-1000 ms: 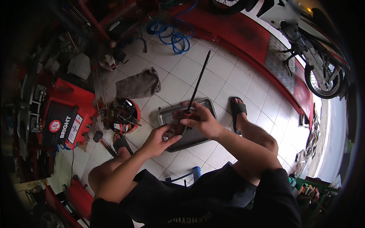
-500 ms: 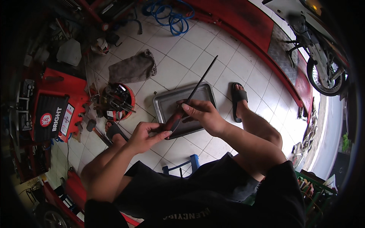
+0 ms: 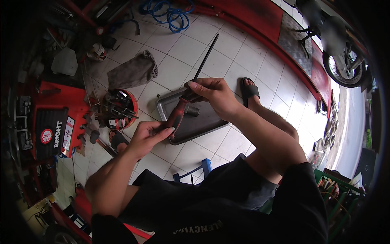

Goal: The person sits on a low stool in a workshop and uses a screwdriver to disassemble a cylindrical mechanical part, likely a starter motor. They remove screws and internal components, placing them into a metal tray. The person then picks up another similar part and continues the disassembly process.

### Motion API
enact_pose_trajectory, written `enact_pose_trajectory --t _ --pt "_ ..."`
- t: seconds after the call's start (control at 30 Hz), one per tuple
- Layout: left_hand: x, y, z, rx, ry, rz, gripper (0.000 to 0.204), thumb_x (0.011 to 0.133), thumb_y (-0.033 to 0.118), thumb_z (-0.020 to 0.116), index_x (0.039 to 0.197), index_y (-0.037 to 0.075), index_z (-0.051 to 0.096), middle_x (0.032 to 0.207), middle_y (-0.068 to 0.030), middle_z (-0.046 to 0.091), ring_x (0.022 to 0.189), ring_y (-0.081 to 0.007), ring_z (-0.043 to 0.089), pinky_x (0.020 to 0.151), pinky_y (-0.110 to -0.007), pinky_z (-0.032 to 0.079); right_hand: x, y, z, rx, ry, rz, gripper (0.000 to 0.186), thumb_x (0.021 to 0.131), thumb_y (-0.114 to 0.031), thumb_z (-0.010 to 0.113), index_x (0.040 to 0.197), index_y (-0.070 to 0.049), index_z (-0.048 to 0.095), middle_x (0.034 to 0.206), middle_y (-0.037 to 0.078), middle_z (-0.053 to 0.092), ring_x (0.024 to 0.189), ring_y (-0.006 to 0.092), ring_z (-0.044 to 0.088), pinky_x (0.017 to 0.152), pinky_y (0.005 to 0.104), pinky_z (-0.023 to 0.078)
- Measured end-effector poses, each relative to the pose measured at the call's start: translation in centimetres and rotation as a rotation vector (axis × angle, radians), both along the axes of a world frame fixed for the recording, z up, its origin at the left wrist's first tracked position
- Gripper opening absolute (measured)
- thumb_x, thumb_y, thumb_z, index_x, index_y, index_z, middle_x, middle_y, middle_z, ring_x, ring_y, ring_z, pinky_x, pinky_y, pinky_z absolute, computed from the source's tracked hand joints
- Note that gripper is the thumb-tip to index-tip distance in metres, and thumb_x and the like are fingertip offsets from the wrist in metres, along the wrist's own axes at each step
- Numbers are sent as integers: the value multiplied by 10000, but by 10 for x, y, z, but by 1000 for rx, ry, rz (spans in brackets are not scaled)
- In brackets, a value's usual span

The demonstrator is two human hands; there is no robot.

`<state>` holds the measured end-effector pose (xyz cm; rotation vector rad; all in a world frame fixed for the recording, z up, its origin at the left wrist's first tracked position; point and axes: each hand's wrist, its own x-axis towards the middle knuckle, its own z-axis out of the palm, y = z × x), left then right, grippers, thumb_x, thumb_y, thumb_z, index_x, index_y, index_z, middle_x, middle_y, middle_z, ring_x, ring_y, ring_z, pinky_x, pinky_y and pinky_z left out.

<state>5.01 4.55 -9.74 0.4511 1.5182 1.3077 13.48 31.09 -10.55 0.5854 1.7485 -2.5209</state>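
A long screwdriver with a red and black handle and a thin dark shaft is held between my two hands. My left hand is closed on the butt of its handle, thumb on top. Higher up, my right hand pinches the shaft close to where it enters the handle, and the tip points away from me. Beneath the hands a grey metal tray lies on the floor. Inside it is a small metal cylindrical part, partly covered by the screwdriver and my right hand.
Left of the tray stand a round red tub of tools and a red and black machine. A grey cloth and a coiled blue hose lie farther off. A red platform runs along the far right, with a motorcycle beyond.
My right hand has moved away from me and upward, carrying the screwdriver farther over the tray. More of the handle shows between my hands, and the cylindrical part has come into sight.
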Motion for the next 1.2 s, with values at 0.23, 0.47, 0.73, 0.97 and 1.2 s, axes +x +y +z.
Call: enact_pose_trajectory --t 0.23,0.47,0.73,0.97,1.2 --pt "10 16 -4 -26 254 55 366 965 294 731 1134 -28 688 951 -56 720 871 -122 651 831 -278 499 8 -3 2 103 14 33 305 976 -259 722 1047 36 753 905 86 758 841 126 705 781 279 555" --pt "-2 21 -5 -60 613 5 391 941 298 753 1160 -16 677 940 -133 740 860 -179 684 817 -326 521 12 -6 9 127 29 11 298 982 -251 714 1022 41 754 878 85 754 817 122 704 769 277 557" --pt "-3 19 -7 -68 599 -7 387 925 271 772 1162 -23 688 952 -129 752 866 -152 679 828 -310 521 13 -7 6 175 14 16 306 986 -260 707 1016 40 753 860 87 750 810 126 704 762 278 554" --pt "-3 15 -8 -53 584 14 389 923 245 776 1191 -24 692 971 -123 759 881 -130 673 836 -302 518 10 -11 11 192 5 15 313 984 -270 709 1013 38 756 855 90 752 806 124 702 745 276 546" --pt "-3 15 -5 -45 596 9 378 918 227 779 1188 -24 693 971 -127 760 874 -133 678 833 -307 520 7 -11 5 195 9 16 311 986 -269 706 1017 36 757 855 86 750 802 122 705 740 277 547"
